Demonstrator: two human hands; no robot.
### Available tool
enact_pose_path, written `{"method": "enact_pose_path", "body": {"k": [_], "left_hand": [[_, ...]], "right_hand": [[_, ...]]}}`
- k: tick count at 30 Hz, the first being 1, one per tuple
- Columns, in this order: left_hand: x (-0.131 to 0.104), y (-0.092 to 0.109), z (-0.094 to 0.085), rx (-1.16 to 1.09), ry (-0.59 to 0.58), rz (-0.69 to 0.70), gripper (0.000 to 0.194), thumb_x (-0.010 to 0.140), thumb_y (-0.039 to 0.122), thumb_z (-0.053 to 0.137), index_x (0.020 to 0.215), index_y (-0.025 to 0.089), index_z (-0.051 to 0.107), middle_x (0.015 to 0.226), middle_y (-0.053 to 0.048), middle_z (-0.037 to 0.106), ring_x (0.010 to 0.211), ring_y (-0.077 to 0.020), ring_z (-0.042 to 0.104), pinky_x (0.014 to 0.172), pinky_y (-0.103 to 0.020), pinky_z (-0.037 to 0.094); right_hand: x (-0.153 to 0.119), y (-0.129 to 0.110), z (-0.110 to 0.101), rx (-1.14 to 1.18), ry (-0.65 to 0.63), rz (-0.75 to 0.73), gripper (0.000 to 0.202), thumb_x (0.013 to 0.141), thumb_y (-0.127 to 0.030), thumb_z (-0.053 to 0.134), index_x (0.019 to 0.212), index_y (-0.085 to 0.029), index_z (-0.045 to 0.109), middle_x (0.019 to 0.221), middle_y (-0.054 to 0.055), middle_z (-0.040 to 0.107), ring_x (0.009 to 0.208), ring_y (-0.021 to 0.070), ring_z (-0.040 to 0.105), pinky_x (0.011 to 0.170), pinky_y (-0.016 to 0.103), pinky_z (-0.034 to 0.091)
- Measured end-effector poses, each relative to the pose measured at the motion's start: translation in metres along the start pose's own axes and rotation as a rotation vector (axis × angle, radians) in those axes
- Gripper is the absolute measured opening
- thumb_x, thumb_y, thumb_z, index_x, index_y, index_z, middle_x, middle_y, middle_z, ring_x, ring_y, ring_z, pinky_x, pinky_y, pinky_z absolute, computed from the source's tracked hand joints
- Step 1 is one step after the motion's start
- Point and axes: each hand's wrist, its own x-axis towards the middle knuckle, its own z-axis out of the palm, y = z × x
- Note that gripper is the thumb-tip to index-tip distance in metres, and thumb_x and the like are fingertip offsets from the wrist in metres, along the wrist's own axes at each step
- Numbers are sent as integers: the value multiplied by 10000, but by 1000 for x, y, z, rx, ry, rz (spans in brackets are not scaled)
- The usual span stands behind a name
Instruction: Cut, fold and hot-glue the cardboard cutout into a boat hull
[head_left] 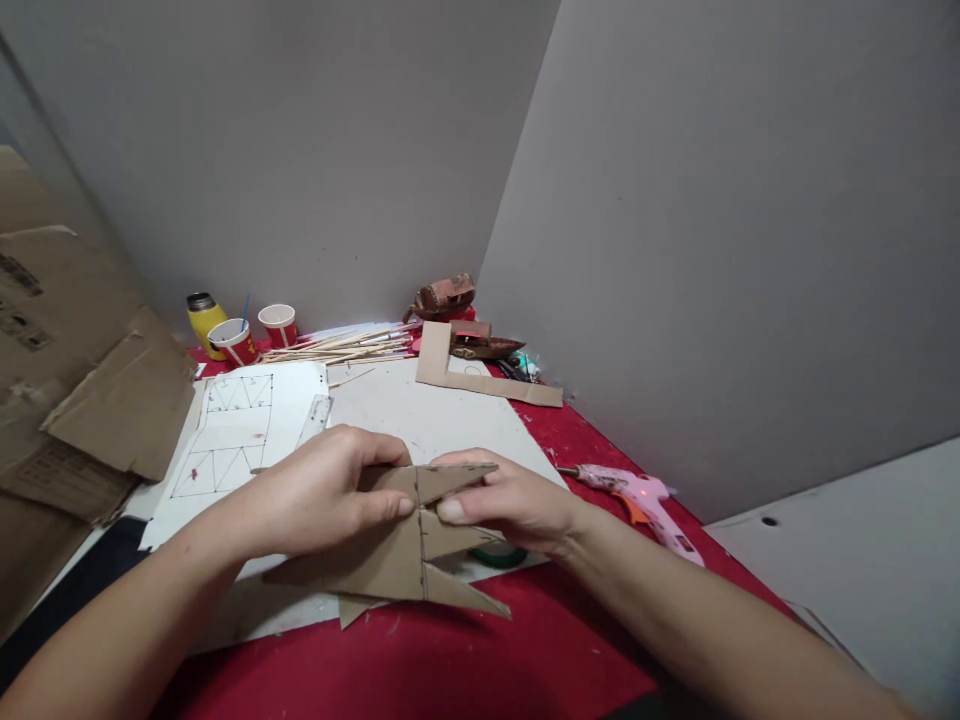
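While both bare hands work above the near edge of the red-covered tabletop (300, 670), the thin brown cardboard piece with pointed flaps (375, 560) is held between them, partly over the white board (450, 415). The left hand (322, 495) has a narrow grip on its body, thumb on top beside the marked crease; the right hand (510, 500) pinches its uppermost flap near the base. The piece looks light and fairly stiff, not slippery, but likely to bend at the crease or crumple at its tips, so it is best held flat by the body and close to the flap roots. The pink glue gun (637, 495) lies by the tabletop's right edge.
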Motion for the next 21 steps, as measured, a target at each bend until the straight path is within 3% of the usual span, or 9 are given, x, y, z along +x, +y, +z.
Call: {"method": "enact_pose_path", "body": {"k": [2, 5, 7, 10, 12, 14, 16, 18, 21], "left_hand": [[-1, -1, -1, 57, 15, 4, 143, 878, 291, 546, 827, 189, 633, 713, 28, 614, 647, -133, 535, 558, -245, 356], [0, -4, 3, 183, 67, 41, 149, 879, 294, 556, 899, 196, 667, 731, 11, 656, 658, -158, 575, 596, -271, 416], [0, -6, 7, 261, 283, 135, 265, 868, 273, 579, 1115, 204, 644, 955, -40, 710, 847, -212, 632, 747, -333, 479], [-2, -4, 11, 203, 797, 315, 557, 822, 223, 652, 1355, 247, 492, 1349, -79, 578, 1232, -269, 519, 1054, -426, 383], [-3, -1, 12, -59, 1050, 338, 567, 806, 218, 692, 1334, 302, 502, 1385, -43, 544, 1295, -252, 479, 1117, -399, 341], [-1, 1, 12, -408, 1160, 298, 521, 809, 238, 709, 1287, 335, 529, 1343, -15, 565, 1274, -220, 504, 1089, -341, 391], [6, 0, 13, -716, 1103, 226, 508, 802, 266, 726, 1269, 339, 540, 1303, -11, 590, 1228, -198, 542, 1001, -291, 470], [14, -2, 18, -980, 903, 124, 520, 780, 286, 749, 1260, 319, 551, 1249, -25, 632, 1150, -205, 600, 876, -273, 539], [24, -5, 27, -1221, 633, -39, 463, 724, 283, 790, 1144, 172, 630, 1054, -96, 726, 973, -262, 691, 759, -318, 588]], "right_hand": [[-4, -3, 1, -105, 8, -54, 349, 645, -361, 835, 862, -130, 689, 755, -1, 659, 652, 104, 548, 600, 217, 406], [-7, -7, 5, -298, 183, -109, 320, 727, -433, 775, 758, -126, 689, 685, 9, 667, 565, 89, 509, 544, 212, 384], [-6, -8, 5, -360, 314, -195, 333, 745, -456, 755, 720, -130, 693, 652, 17, 672, 534, 90, 499, 526, 218, 389], [-1, -10, -2, -265, 572, -453, 317, 757, -470, 744, 779, -156, 712, 729, 39, 714, 599, 118, 566, 570, 237, 448], [2, -11, -7, -109, 695, -601, 303, 744, -467, 758, 800, -173, 713, 759, 36, 718, 634, 120, 589, 587, 233, 470], [5, -11, -8, 12, 703, -679, 291, 725, -453, 777, 805, -181, 709, 775, 28, 715, 637, 112, 592, 582, 221, 478], [8, -9, -2, 38, 652, -703, 285, 743, -447, 763, 827, -181, 705, 809, 29, 718, 641, 110, 596, 589, 222, 488], [9, -4, 8, -3, 594, -685, 295, 780, -457, 731, 872, -179, 693, 832, 35, 719, 660, 118, 609, 623, 240, 506], [8, 1, 17, -108, 497, -614, 330, 831, -489, 670, 913, -169, 660, 805, 33, 702, 672, 127, 611, 661, 263, 513]]}}
